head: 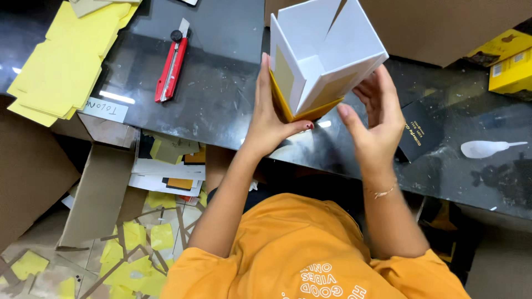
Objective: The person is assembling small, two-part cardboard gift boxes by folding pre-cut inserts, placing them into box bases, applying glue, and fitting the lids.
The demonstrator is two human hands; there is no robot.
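at the far left a stack of yellow card sheets lies on the dark table, with a red utility knife just to its right. next comes the left hand, pressed flat against the side of a white open box with yellow outer faces, thumb hooked under its lower edge. the box is held up above the table, tilted, its walls only partly squared. the right hand cups the other side, fingers spread, touching lightly rather than gripping. the step looks like folding the walls into shape; the next move likely calls for pressing the loose panel square. farther right lie a black card and a white spoon.
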